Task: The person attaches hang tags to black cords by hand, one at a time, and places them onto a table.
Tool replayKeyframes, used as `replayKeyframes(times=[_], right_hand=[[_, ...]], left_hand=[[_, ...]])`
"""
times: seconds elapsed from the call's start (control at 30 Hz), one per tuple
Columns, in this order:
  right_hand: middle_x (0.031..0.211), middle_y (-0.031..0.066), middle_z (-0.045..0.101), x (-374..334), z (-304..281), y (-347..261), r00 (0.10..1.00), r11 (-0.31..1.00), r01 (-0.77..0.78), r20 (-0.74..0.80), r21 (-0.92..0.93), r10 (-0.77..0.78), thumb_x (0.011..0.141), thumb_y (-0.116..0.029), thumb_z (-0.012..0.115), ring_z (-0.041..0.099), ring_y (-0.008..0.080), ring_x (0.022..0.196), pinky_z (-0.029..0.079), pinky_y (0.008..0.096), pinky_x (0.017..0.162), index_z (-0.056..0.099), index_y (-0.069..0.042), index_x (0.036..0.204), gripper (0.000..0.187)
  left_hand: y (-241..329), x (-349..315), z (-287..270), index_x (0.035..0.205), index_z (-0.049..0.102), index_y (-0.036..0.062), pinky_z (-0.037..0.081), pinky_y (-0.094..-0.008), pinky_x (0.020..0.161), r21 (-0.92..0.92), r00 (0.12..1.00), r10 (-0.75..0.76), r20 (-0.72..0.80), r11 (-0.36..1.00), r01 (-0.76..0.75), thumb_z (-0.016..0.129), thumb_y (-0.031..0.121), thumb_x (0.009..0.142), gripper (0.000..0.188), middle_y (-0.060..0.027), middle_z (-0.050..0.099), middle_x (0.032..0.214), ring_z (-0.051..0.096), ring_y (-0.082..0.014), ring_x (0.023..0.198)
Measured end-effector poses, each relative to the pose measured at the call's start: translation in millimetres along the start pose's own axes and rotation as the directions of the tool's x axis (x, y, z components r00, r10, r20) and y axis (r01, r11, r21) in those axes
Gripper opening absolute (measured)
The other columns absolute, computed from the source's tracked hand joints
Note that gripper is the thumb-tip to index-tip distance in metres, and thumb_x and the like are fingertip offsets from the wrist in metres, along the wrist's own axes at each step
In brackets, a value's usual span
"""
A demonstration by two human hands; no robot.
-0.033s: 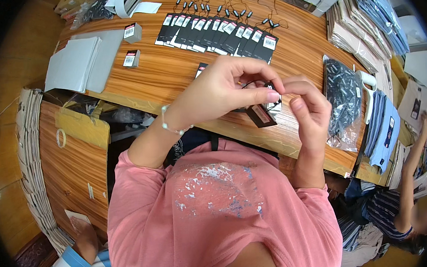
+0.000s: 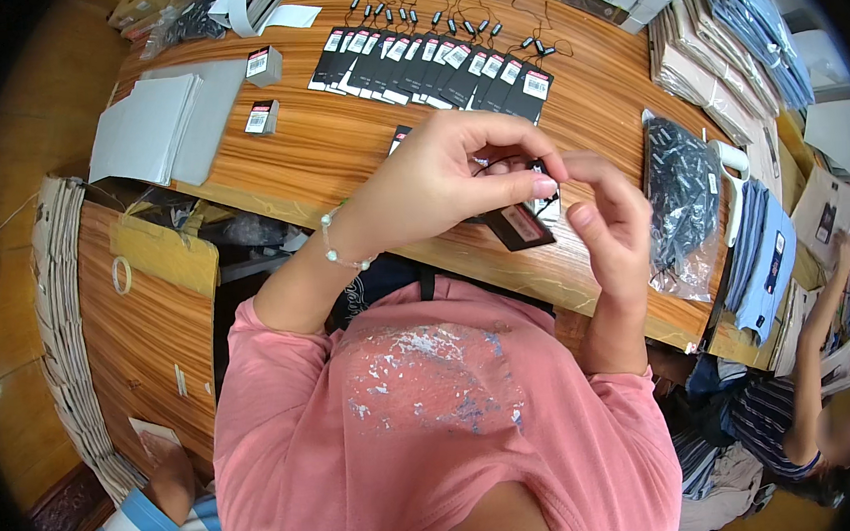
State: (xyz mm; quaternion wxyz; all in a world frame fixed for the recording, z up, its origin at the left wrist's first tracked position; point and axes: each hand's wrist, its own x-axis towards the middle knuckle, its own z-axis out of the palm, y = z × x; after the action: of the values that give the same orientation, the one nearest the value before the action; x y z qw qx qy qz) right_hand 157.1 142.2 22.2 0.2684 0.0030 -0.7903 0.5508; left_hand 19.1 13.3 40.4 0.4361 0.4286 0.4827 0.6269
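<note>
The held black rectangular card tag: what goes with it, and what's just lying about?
Seems to belong:
- held black card tag
- row of black corded card tags
- clear plastic bag of black cords

Seemingly lying about:
- white rectangular paper sheets
- blue folded cloth garments

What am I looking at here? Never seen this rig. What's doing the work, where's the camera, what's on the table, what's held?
No machine: these are a person's own bare hands. The view comes from a fisheye camera worn on their head, looking down, so straight edges bend toward the rim.

On the wood-grain table lie an overlapping row of corded black hang tags, two small card stacks, pale sheets and a clear bag of black cords.

The left hand pinches a dark hang tag. The right hand is close beside it; whether it grips anything is unclear.
</note>
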Motion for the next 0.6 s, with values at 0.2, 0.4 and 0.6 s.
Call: replayKeyframes(times=[0.2, 0.4, 0.6], right_hand=[[0.08, 0.0076, 0.062, -1, 8, 1, 0.924, 0.869, -0.382, 0.141, 0.314, 0.356, 0.083, -0.007, 0.055, 0.058, 0.0122, 0.077, 0.046, 0.0242, 0.069, 0.06, 0.004, 0.088, 0.013], [0.077, 0.009, 0.063, 0, 8, -3, 0.93, 0.86, -0.367, 0.114, 0.355, 0.35, 0.084, -0.006, 0.053, 0.059, 0.0126, 0.075, 0.046, 0.0245, 0.069, 0.061, 0.005, 0.087, 0.014], [0.077, 0.0089, 0.063, 1, 9, -1, 0.935, 0.866, -0.354, 0.118, 0.353, 0.334, 0.085, -0.007, 0.051, 0.059, 0.0132, 0.075, 0.046, 0.0249, 0.07, 0.061, 0.005, 0.087, 0.016]], left_hand=[[2, 7, -5, 0.088, 0.063, -0.0008, 0.043, -0.019, 0.061, 0.264, 0.994, 0.095, -0.062, 0.962, -0.075, 0.059, 0.002, 0.079, 0.01, -0.0033, 0.058, 0.08, 0.054, -0.007, 0.072], [2, 9, -3, 0.089, 0.063, 0.0001, 0.039, -0.0166, 0.053, 0.19, 0.992, 0.068, -0.107, 0.981, -0.047, 0.06, 0.007, 0.079, 0.012, -0.0019, 0.059, 0.08, 0.051, -0.004, 0.066], [7, 9, -3, 0.089, 0.064, 0.0024, 0.033, -0.0141, 0.045, 0.114, 0.993, -0.028, -0.111, 0.993, 0.041, 0.061, 0.011, 0.079, 0.013, 0.0008, 0.059, 0.075, 0.048, -0.0006, 0.059]])
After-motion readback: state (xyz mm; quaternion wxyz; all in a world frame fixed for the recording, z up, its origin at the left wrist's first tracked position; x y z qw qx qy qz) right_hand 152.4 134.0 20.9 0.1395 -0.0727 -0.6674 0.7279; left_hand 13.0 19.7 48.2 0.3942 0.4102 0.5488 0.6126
